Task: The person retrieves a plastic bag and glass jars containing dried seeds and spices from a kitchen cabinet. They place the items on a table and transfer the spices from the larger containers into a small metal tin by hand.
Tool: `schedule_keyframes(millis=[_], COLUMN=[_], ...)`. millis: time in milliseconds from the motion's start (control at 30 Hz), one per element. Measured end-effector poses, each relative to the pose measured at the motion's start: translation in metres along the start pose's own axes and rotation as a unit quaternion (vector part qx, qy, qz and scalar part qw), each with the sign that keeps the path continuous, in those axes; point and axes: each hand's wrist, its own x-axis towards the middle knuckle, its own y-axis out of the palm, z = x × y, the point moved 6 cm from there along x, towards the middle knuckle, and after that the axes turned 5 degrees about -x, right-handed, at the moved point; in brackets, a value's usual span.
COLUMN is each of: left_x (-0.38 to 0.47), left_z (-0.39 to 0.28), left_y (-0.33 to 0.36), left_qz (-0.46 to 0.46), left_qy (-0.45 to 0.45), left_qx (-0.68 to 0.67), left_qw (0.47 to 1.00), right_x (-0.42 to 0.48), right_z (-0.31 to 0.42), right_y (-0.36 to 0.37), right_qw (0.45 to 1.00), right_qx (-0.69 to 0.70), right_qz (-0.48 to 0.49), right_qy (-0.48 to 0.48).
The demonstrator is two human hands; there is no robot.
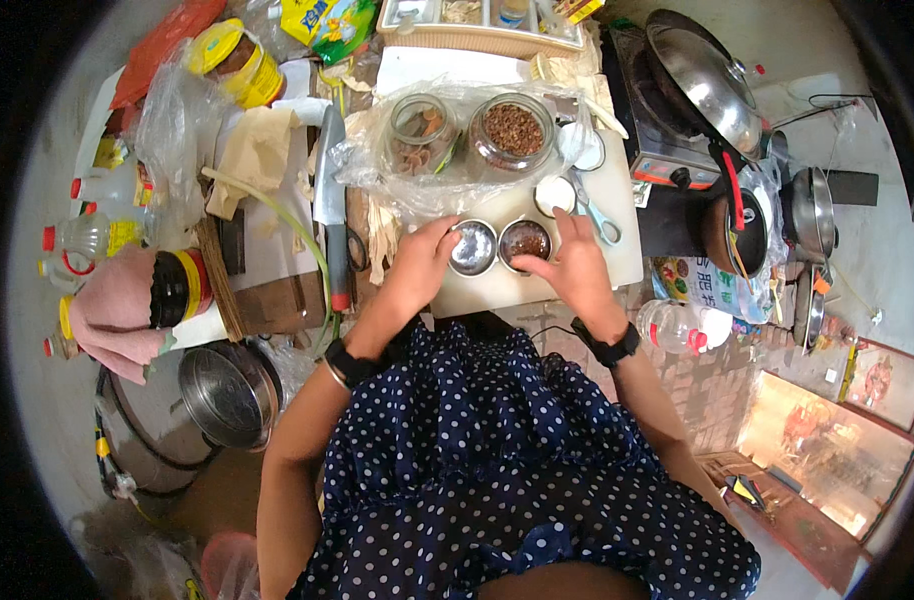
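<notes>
My left hand (425, 259) has its thumb and fingers at the left rim of a small round metal container (473, 248) whose inside looks shiny. Beside it, my right hand (575, 259) grips a second small round container (525, 241) with dark reddish-brown contents, thumb at the near rim. Both are over the front of a white cutting board (468, 298). A round white lid-like piece (554, 196) lies just beyond my right fingers, near light-blue-handled scissors (604, 223). Farther back stand an open glass jar of brown flakes (512, 133) and another glass jar with brown pieces (421, 135), with clear plastic around them.
A large knife (330, 176) lies left of the board, beside a long green stalk (288, 215). A stove (671, 142) with a lidded wok (708, 71) stands at the right. A compartmented tray (479, 39) is at the back. Bottles line the far left.
</notes>
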Motion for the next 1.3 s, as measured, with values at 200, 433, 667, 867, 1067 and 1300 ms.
schedule_keyframes(millis=[200, 433, 667, 867, 1067, 1300], left_x=[-0.013, -0.013, -0.017, -0.013, -0.011, -0.011], left_z=[-0.036, -0.027, -0.019, -0.018, -0.019, -0.025], left_y=[-0.010, -0.014, -0.015, -0.017, -0.022, -0.027], left_qz=[-0.028, -0.017, -0.017, -0.024, -0.015, 0.000], left_qy=[0.099, 0.077, 0.079, 0.115, 0.110, 0.096], left_qx=[0.176, 0.175, 0.157, 0.144, 0.123, 0.086], left_qw=[0.979, 0.981, 0.984, 0.983, 0.986, 0.992], right_x=[0.060, 0.140, 0.165, 0.165, 0.168, 0.167], right_z=[0.022, 0.062, 0.075, 0.068, 0.061, 0.048], right_y=[-0.064, -0.051, -0.025, -0.012, -0.023, -0.040], right_qw=[0.965, 0.980, 0.943, 0.945, 0.957, 0.958], right_qx=[0.250, 0.067, -0.074, -0.045, 0.032, 0.157], right_qz=[-0.074, 0.033, 0.216, 0.216, 0.177, 0.221], right_qy=[0.003, -0.186, -0.243, -0.242, -0.230, -0.092])
